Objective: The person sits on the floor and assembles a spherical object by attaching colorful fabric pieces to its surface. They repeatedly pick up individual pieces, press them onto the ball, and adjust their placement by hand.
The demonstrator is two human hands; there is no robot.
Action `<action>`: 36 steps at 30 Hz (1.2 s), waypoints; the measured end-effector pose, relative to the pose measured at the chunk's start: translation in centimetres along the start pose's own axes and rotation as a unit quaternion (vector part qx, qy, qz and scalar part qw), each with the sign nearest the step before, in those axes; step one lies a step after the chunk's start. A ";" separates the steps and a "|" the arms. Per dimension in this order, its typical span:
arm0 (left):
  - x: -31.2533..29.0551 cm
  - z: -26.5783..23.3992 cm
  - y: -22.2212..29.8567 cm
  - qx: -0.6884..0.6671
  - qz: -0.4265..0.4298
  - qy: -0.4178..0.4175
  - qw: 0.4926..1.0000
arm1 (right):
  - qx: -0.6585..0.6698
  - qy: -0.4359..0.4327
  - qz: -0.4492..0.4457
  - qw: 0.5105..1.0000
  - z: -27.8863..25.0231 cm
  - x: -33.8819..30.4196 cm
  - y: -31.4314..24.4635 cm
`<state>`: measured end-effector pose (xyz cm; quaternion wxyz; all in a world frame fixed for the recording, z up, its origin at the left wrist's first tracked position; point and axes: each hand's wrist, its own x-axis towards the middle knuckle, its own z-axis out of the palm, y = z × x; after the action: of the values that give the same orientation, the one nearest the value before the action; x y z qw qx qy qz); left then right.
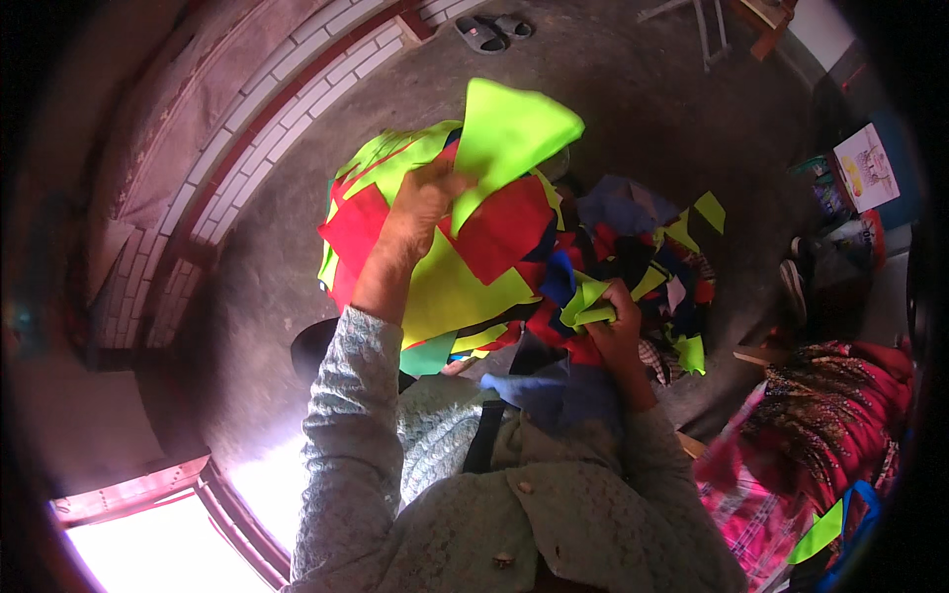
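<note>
My left hand (425, 206) is raised over a heap of fabric pieces, its fingers closed on the edge of a neon yellow-green fabric piece (514, 128). That piece stands up and spreads away to the right. Under it lie red fabric pieces (502, 229) and a broad yellow-green piece (460, 292). Lower and to the right, my right hand (620, 321) grips a small folded neon-green scrap (587, 296). A blue scrap (558, 277) sits just beside it. A grey-blue cloth (559, 395) lies over my lap.
Mixed scraps (652, 267) spread on the floor right of the heap. Grey slippers (481, 36) lie at the far side. A white-brick ledge (267, 109) curves along the left. Pink and red patterned cloth (820, 425) lies at the right, below a white box (867, 166).
</note>
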<state>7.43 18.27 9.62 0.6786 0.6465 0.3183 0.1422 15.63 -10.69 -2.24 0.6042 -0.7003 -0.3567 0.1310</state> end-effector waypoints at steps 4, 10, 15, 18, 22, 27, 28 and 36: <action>-0.6 -0.7 -0.6 -0.072 -0.046 -0.047 0.995 | -0.022 0.002 0.005 1.000 0.0 0.0 0.2; -1.0 -2.1 -0.2 0.024 -0.017 -0.038 0.999 | -0.040 0.016 -0.017 0.999 0.3 0.1 0.0; -2.6 -4.1 -2.4 0.057 0.053 -0.010 0.997 | -0.052 0.006 -0.022 0.998 0.0 0.3 0.2; -4.7 -3.1 -1.7 0.136 0.091 0.079 0.983 | -0.032 0.015 -0.014 0.999 -0.4 -0.2 0.9; -7.2 -0.8 -1.8 0.253 0.217 0.182 0.925 | 0.070 0.031 0.031 0.997 0.1 -0.1 -0.9; -9.3 5.1 -3.4 0.217 0.290 0.027 0.932 | 0.022 0.005 0.010 1.000 -0.3 -0.1 -0.7; -8.8 5.8 -3.9 0.252 0.337 0.014 0.907 | 0.034 0.016 0.018 0.999 -0.3 -0.4 -0.4; -7.7 9.2 -5.4 0.379 0.376 -0.048 0.844 | 0.054 0.059 0.036 0.996 -0.3 -0.9 -0.4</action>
<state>6.09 5.68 5.95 0.2892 0.9296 0.0470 0.2237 15.02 -11.50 -2.03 0.6557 -0.6857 -0.2877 0.1304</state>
